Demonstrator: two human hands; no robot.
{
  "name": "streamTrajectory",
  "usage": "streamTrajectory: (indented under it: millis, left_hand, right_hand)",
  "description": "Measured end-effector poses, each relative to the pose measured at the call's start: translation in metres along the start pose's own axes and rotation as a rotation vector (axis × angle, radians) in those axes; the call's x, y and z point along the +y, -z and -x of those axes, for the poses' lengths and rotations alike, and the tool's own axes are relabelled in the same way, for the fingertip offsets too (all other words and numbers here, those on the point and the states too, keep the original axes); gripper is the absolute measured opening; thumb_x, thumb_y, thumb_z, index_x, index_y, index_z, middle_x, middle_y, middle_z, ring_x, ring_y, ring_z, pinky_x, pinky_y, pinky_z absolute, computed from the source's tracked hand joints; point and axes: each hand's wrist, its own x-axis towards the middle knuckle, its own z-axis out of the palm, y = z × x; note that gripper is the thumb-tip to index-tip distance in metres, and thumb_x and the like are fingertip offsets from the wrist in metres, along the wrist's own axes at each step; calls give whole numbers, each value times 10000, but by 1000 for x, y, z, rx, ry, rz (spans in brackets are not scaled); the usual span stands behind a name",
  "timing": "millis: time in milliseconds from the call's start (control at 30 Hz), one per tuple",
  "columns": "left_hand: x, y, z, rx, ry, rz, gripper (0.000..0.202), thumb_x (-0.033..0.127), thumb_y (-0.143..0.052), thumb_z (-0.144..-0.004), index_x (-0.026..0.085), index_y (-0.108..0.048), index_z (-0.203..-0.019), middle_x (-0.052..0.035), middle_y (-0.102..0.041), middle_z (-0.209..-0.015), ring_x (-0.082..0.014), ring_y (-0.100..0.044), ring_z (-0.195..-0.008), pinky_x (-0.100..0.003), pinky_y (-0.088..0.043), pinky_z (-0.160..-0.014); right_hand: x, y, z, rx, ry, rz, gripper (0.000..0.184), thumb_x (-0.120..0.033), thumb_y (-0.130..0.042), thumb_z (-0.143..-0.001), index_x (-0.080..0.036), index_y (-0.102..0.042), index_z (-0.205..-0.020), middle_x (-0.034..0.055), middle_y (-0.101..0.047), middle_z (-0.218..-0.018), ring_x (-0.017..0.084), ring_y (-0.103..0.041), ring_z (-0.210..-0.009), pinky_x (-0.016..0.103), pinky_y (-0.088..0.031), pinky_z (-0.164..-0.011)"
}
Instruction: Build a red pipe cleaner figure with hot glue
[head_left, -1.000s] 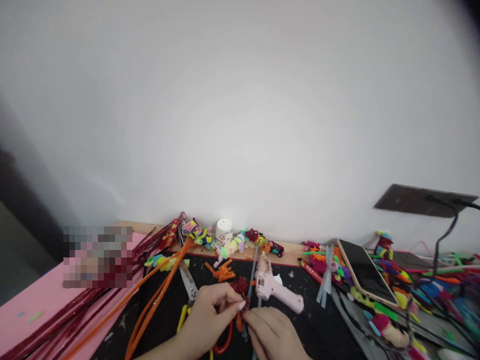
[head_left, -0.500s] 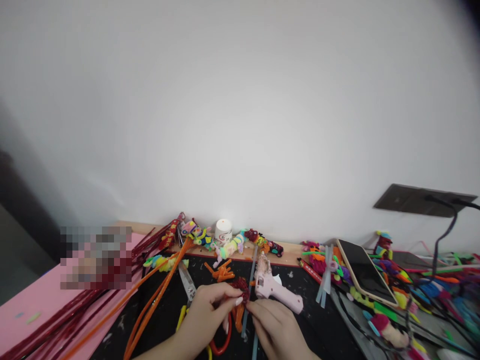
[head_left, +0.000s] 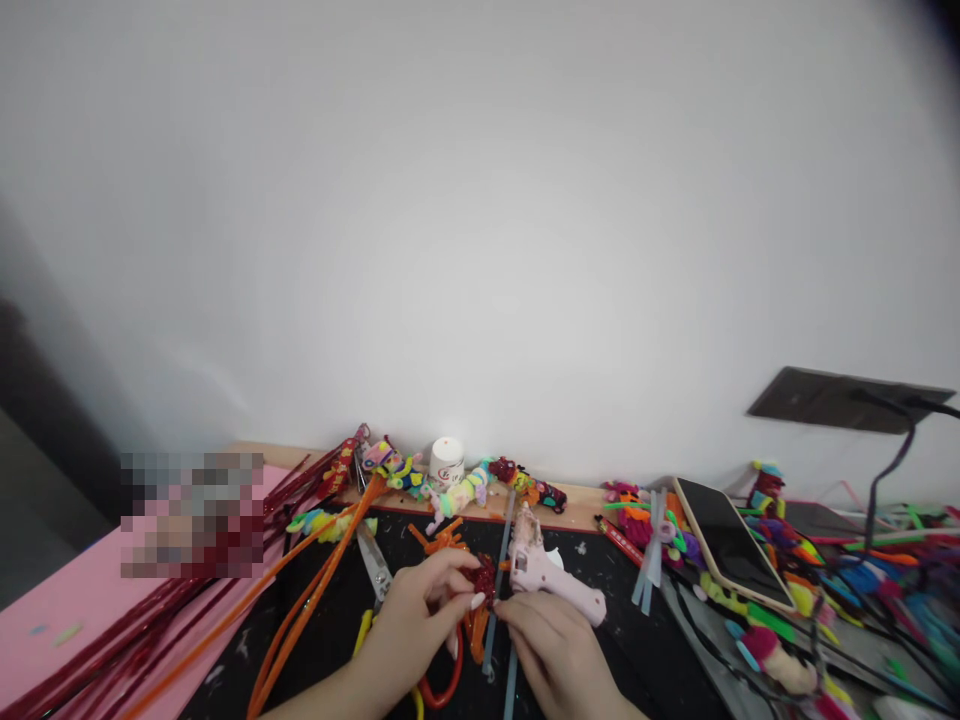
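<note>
Between the thumb and fingers of my left hand (head_left: 420,620) is a dark red glittery pipe-cleaner piece (head_left: 485,574), bunched up small. My right hand (head_left: 559,650) has its fingertips pinched together just right of that piece; what they hold, if anything, is hidden. Orange pipe-cleaner pieces (head_left: 475,636) hang or lie right under the red one; I cannot tell whether they are joined. A translucent glue stick (head_left: 490,642) lies between my hands. Behind my right hand rests a pale pink glue gun (head_left: 553,580). Scissors (head_left: 373,566) lie partly beneath my left hand.
Long red (head_left: 142,625) and orange pipe cleaners (head_left: 319,590) spread across the left side. Colourful pipe-cleaner figures (head_left: 459,495) and a paper cup (head_left: 448,462) line the back edge by the wall. A phone (head_left: 731,545), cables (head_left: 874,480) and loose pipe cleaners crowd the right.
The red piece has turned or shifted slightly in my left fingers. My right fingertips have moved a little. Things on the table look the same.
</note>
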Motion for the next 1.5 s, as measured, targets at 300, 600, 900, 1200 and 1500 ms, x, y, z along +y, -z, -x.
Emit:
streamTrajectory:
  millis: [300,600,900,1200,1500]
  left_hand:
    - [-3,2,-1,-37,0,-29,220,220,-601,-739,161,-608,-952,40,-567,-629,-85,-528,-421,-194,-423,-454]
    - [-2,3,-3,-48,22,15,239,210,-632,-700,154,-632,-933,38,-590,-606,-92,-527,-417,-200,-424,-449]
    - [-3,4,-2,-80,23,39,216,184,-664,-680,145,-665,-892,24,-614,-614,-86,-534,-436,-195,-424,-472]
    - [0,4,-2,-119,21,38,181,169,-662,-680,151,-651,-860,41,-600,-603,-73,-521,-442,-179,-418,-469]
    - [1,4,-2,-135,32,5,180,166,-656,-676,156,-653,-856,44,-590,-599,-76,-514,-456,-184,-399,-482]
  right_hand:
    - [1,4,0,-15,23,14,267,-77,-420,-868,-175,-593,-1045,82,-708,-885,190,-664,-746,290,-558,-664]
    - [1,7,-2,14,27,36,270,-85,-401,-882,-181,-594,-1044,90,-704,-885,192,-654,-757,301,-551,-652]
    - [4,5,1,33,33,24,278,-71,-403,-874,-173,-583,-1060,99,-699,-892,195,-647,-763,309,-545,-651]
    - [3,6,1,49,34,-9,270,-85,-405,-883,-176,-588,-1060,99,-699,-888,191,-647,-754,300,-541,-644]
    - [4,7,1,37,37,-19,263,-85,-410,-877,-170,-592,-1046,99,-694,-892,193,-643,-760,300,-534,-646]
